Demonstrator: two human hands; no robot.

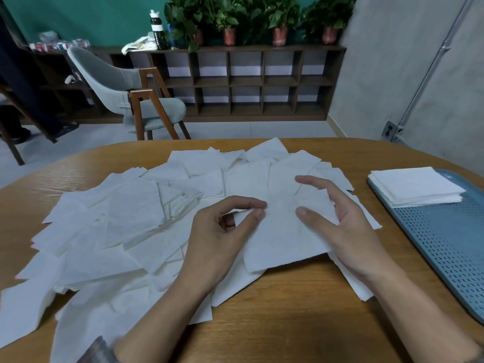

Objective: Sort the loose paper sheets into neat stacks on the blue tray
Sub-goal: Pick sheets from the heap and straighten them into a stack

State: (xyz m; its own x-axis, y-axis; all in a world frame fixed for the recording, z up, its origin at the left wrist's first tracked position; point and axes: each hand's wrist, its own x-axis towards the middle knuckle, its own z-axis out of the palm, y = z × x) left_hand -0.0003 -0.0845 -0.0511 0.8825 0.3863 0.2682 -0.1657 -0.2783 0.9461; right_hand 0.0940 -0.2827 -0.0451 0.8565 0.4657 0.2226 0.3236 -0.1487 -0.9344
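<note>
Loose paper sheets (pixel 125 218) sprawl over the counter (pixel 288 323), well left of the blue tray (pixel 445 244). Nearer the tray, the left hand (pixel 222 231) pinches a corner of the top sheet (pixel 282 239); the right hand (pixel 351 231), spread wide, rests its thumb on that sheet. A neat stack (pixel 416 186) sits on the tray's far end
</note>
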